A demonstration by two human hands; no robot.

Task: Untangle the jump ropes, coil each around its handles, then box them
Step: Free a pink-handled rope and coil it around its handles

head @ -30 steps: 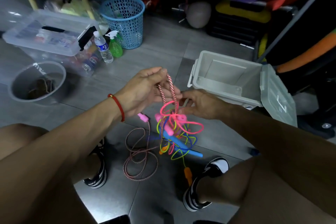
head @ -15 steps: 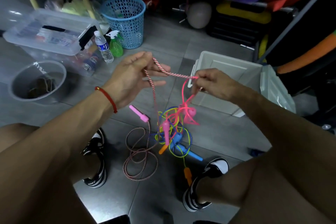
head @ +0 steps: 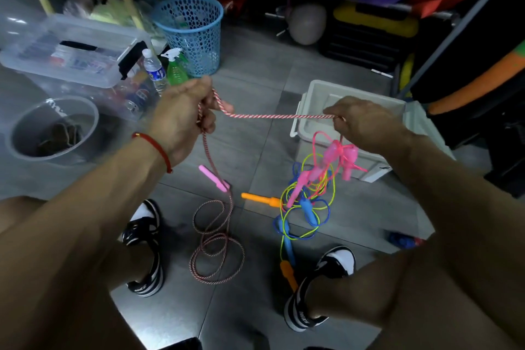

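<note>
Head view: untangling underway; left hand and right hand pinch the striped rope taut at centre frame; next, freeing it from the tangle.

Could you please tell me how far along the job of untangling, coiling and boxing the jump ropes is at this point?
Early. Nothing is coiled, and the visible part of the white box holds no rope. The left hand and right hand hold the red-and-white braided rope taut between them. The pink, yellow-green and blue ropes hang below the right hand in a tangle. Separating, coiling and boxing all remain.
</note>
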